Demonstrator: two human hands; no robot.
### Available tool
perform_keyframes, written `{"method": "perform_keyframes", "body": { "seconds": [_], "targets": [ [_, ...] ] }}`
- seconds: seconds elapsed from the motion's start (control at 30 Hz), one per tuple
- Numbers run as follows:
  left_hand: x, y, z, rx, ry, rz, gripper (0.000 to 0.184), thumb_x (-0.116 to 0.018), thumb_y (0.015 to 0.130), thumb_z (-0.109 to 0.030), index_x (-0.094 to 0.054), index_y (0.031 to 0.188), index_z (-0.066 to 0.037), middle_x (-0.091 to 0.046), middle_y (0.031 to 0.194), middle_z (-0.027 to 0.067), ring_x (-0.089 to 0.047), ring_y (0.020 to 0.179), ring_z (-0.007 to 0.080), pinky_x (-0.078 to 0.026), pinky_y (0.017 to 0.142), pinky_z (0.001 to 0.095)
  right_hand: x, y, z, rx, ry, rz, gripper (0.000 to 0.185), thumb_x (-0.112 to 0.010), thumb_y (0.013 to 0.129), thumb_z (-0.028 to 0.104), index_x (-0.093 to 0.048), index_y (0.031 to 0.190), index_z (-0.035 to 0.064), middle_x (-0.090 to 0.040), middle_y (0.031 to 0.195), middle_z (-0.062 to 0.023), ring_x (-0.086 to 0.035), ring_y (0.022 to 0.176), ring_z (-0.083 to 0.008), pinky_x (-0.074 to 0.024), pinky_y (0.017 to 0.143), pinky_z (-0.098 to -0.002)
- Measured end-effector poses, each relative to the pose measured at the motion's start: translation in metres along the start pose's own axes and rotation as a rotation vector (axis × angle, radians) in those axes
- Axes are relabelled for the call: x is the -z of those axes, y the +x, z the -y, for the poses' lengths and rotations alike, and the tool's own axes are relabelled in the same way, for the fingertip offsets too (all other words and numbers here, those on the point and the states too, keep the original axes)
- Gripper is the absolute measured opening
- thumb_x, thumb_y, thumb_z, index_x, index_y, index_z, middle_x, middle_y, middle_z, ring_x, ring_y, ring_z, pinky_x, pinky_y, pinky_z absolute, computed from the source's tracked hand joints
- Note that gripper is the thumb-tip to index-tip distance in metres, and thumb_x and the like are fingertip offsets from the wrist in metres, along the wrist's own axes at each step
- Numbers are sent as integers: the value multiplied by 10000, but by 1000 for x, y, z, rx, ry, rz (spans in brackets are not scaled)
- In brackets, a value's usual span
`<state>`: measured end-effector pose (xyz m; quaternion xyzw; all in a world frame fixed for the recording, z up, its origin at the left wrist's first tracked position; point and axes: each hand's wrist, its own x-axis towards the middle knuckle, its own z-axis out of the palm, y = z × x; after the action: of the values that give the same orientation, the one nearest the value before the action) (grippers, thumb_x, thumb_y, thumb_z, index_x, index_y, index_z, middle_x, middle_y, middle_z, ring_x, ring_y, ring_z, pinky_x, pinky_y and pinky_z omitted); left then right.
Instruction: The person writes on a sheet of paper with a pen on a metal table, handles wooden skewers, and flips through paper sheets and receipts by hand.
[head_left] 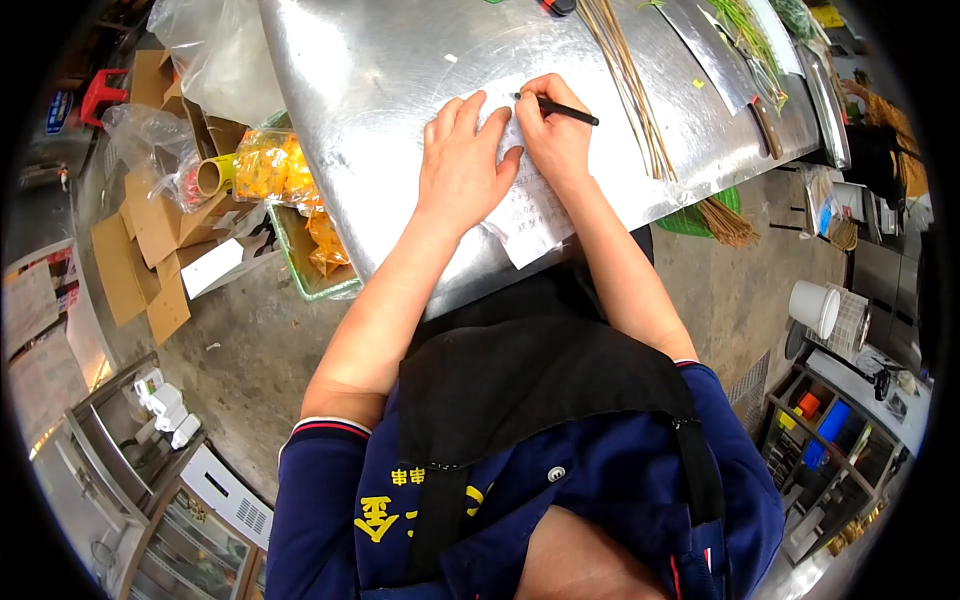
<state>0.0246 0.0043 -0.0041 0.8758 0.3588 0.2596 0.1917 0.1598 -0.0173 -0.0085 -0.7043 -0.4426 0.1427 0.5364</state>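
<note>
A white sheet of paper [527, 225] with handwritten lines lies on the metal table, its lower end hanging at the near edge. My left hand [462, 170] rests flat on the paper's left side, fingers stretched out and holding nothing. In my right hand [556, 138] a black pen [572, 110] is gripped, its tip close to the upper part of the paper. Both hands cover some of the writing.
Long thin sticks [630, 85] lie right of my hands. Beyond them are a cleaver [715, 60] with a wooden handle, scissors [765, 78] and green stalks [738, 20]. Left of the metal table [360, 120] stand cardboard boxes [150, 225] and a green crate [300, 262] with orange packets.
</note>
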Motion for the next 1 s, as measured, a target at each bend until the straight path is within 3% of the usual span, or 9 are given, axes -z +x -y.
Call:
{"method": "perform_keyframes", "body": {
  "seconds": [1.0],
  "targets": [
    [-1, 0, 1, -2, -14, -15, 425, -675, 781, -232, -607, 1172, -82, -486, 1321, 168, -403, 1240, 353, -322, 1018, 450, -1, 3, -9, 26, -51, -108, 57, -611, 803, 73, -600, 837, 28, -625, 728, -86, -594, 616, -165, -482, 584, -296]
  ]
}}
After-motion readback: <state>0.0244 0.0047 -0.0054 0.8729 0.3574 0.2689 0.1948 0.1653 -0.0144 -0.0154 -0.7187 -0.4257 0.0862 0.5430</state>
